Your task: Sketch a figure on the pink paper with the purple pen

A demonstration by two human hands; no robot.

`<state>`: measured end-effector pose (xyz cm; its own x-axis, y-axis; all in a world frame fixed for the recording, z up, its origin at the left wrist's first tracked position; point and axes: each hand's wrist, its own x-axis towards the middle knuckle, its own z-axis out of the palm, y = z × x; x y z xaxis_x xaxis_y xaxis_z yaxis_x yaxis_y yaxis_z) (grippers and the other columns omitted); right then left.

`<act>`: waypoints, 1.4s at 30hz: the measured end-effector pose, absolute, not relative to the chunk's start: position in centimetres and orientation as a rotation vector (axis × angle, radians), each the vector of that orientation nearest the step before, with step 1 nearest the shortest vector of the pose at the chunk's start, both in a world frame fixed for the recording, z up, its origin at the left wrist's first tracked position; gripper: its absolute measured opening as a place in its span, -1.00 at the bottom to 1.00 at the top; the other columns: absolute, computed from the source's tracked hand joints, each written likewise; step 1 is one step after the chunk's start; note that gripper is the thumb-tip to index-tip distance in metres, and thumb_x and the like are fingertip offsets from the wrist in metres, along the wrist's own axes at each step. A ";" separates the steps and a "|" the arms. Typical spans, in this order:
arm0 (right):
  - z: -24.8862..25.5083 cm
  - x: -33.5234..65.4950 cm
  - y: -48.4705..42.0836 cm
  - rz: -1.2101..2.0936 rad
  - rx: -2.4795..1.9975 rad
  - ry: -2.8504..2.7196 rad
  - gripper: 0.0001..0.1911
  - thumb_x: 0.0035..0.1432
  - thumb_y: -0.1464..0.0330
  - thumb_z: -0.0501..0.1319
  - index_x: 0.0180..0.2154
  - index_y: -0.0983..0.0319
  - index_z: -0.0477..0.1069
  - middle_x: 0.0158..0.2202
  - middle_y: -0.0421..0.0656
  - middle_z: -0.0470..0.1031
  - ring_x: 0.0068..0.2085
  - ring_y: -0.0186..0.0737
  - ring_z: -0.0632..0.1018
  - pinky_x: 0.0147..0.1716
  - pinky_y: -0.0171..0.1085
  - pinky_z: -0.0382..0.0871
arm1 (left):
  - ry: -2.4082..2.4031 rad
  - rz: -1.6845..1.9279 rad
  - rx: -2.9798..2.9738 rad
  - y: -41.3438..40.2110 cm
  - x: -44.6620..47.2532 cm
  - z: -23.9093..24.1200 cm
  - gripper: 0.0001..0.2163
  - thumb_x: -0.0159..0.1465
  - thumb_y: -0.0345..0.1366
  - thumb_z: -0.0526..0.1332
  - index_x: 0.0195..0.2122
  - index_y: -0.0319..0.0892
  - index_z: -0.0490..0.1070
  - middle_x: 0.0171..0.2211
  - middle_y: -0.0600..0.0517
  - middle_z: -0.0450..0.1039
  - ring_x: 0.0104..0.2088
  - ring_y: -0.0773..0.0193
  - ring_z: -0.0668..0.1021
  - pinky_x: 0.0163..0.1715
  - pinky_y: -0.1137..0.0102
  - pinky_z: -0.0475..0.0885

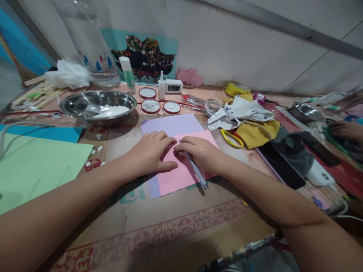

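Observation:
A pink sheet of paper (172,181) lies over a lilac sheet (176,122) on the cardboard-topped table in front of me. My left hand (151,151) rests on the left side of both sheets, thumb and fingers apart, with nothing in it. In my right hand (200,151) is a slim pale-purple pen (196,170), gripped in a writing hold. Its back end slants down toward me, and its tip is near the fingertips over the pink paper. Any marks on the sheet are too faint to make out.
A metal bowl (98,107) and bead dishes (151,105) stand behind the sheets. Green paper (42,162) lies left. At right are cloth scraps (241,113), scissors with yellow handles (231,138), and a phone (280,166). Another person's hand (347,130) shows at the far right.

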<state>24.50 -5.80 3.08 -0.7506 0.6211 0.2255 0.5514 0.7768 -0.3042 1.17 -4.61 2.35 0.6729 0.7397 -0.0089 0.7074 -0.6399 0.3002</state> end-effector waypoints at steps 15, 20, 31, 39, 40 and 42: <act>4.2 24.7 -6.2 0.303 -0.967 -2.738 -0.76 0.36 0.55 0.16 -0.17 0.23 0.60 -0.25 -0.08 0.56 -0.24 -0.17 0.52 -0.27 -0.25 0.29 | 1.158 0.142 2.603 -4.6 1.2 2.3 -0.35 0.24 0.11 0.38 0.26 -0.14 0.40 0.03 -0.16 0.47 0.03 -0.15 0.50 -0.01 0.07 0.36; 3.3 24.9 -6.1 0.248 -0.950 -2.668 -0.80 0.38 0.53 0.17 -0.13 0.27 0.58 -0.25 -0.06 0.55 -0.24 -0.16 0.51 -0.28 -0.25 0.30 | 1.154 0.124 2.595 -4.6 1.2 2.7 -0.37 0.24 0.10 0.37 0.24 -0.14 0.41 0.05 -0.16 0.46 0.06 -0.15 0.49 0.00 0.08 0.35; 3.8 25.0 -6.2 0.325 -1.009 -2.703 -0.79 0.36 0.56 0.18 -0.16 0.25 0.58 -0.25 -0.08 0.55 -0.23 -0.18 0.51 -0.25 -0.26 0.29 | 1.196 0.065 2.590 -4.9 1.5 3.3 -0.39 0.25 0.07 0.38 0.24 -0.13 0.40 0.05 -0.15 0.46 0.08 -0.13 0.50 0.01 0.11 0.36; 2.7 24.6 -6.0 0.251 -0.918 -2.682 -0.80 0.37 0.55 0.18 -0.14 0.26 0.58 -0.25 -0.07 0.55 -0.21 -0.14 0.50 -0.25 -0.24 0.30 | 1.184 0.078 2.588 -4.8 1.4 3.0 -0.38 0.25 0.07 0.38 0.26 -0.13 0.39 0.07 -0.15 0.47 0.10 -0.13 0.49 0.03 0.08 0.35; 3.2 24.6 -6.2 0.260 -0.944 -2.710 -0.78 0.36 0.56 0.17 -0.15 0.26 0.59 -0.24 -0.06 0.55 -0.20 -0.14 0.50 -0.24 -0.24 0.30 | 1.184 0.077 2.585 -4.8 1.4 3.0 -0.37 0.25 0.07 0.38 0.26 -0.12 0.39 0.07 -0.15 0.47 0.10 -0.13 0.49 0.03 0.08 0.36; 4.3 24.7 -6.6 0.288 -1.009 -2.748 -0.77 0.35 0.56 0.17 -0.17 0.25 0.60 -0.24 -0.06 0.56 -0.20 -0.14 0.52 -0.24 -0.24 0.29 | 1.183 0.073 2.583 -4.8 1.3 3.1 -0.37 0.25 0.08 0.38 0.26 -0.12 0.39 0.07 -0.15 0.46 0.09 -0.12 0.49 0.01 0.09 0.36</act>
<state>24.67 -6.63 4.31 -0.7471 0.6539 0.1194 0.6150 0.7482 -0.2492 1.34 -4.83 3.06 0.6599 0.7473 -0.0774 0.7323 -0.6167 0.2889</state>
